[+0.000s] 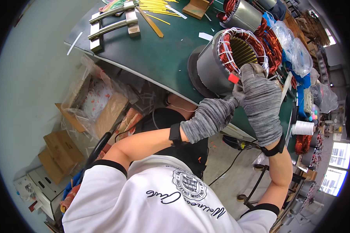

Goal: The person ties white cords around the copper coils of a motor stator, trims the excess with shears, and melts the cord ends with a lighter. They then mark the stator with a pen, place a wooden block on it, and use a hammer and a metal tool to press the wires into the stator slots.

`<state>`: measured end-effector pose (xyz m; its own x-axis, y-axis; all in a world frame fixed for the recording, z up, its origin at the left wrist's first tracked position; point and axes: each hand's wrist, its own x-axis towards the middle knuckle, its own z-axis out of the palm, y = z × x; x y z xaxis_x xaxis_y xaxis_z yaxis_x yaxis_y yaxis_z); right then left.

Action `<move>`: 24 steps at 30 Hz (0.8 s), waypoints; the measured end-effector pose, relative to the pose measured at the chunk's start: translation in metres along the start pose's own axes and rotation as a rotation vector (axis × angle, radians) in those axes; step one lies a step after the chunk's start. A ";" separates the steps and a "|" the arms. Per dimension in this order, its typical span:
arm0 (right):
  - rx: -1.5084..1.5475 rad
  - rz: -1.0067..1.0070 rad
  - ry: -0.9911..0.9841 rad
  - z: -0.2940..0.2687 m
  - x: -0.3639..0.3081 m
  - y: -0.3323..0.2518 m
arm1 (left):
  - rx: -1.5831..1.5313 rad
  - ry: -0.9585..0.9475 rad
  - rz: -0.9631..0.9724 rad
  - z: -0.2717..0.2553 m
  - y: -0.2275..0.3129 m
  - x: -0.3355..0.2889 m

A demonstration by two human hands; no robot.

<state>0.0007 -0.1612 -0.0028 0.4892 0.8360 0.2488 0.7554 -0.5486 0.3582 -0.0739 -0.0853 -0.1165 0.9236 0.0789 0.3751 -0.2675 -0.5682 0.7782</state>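
A grey metal motor stator (214, 70) lies tilted on a round dark base (195, 72) on the bench. Its copper winding (226, 54) is laced with white cord and faces me. My right hand (260, 103), in a grey knitted glove, is closed at the winding's near rim; what its fingers pinch is hidden. Beside those fingers shows a small red piece (233, 78), its kind unclear. My left hand (212, 118), gloved alike, is closed just below and left, its fingertips meeting the right hand. A thin white cord (181, 108) runs toward it, but its grip is hidden.
The green bench (159, 58) carries a metal-railed stand (112, 25), yellow strips (157, 7) and another stator (243, 15). Plastic bags (299, 54) and a white cord spool (303, 128) sit at right. A plastic-lined carton (93, 97) stands on the floor, left.
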 end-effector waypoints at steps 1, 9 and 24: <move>-0.009 -0.034 0.006 -0.001 0.002 -0.003 | 0.002 -0.008 0.002 0.001 -0.003 0.001; 0.584 0.149 0.487 0.032 -0.035 0.006 | -0.167 0.068 0.075 -0.023 0.007 -0.019; 0.262 0.262 0.379 0.034 -0.039 -0.010 | 0.038 0.078 0.342 -0.038 0.042 -0.044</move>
<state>-0.0110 -0.1872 -0.0469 0.5212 0.5811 0.6250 0.7362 -0.6766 0.0151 -0.1359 -0.0810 -0.0809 0.7579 -0.0599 0.6496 -0.5462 -0.6027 0.5817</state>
